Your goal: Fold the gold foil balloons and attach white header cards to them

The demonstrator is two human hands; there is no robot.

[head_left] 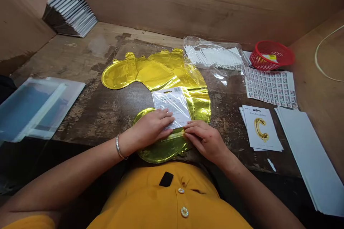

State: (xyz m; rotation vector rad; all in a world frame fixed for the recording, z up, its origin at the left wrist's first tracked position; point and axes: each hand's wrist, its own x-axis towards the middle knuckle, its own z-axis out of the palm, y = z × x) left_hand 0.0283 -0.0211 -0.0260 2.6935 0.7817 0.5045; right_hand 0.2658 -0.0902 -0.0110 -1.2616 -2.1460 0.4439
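A flat gold foil balloon (158,73) shaped like a letter C lies on the worn wooden table (102,111). A white printed card (173,103) rests on its lower part. My left hand (153,127) lies flat on the card's near edge, fingers together and pressing down. My right hand (205,137) sits beside it with fingertips pinching the gold foil against the card's near edge. A silver bangle (118,146) circles my left wrist.
Header cards with a gold C (260,127) lie at the right, beside a sticker sheet (271,86), white sheets (309,154), a red basket (271,55) and a clear bag of white strips (215,57). Clear sleeves (34,105) lie left; a card stack (70,10) leans at the back.
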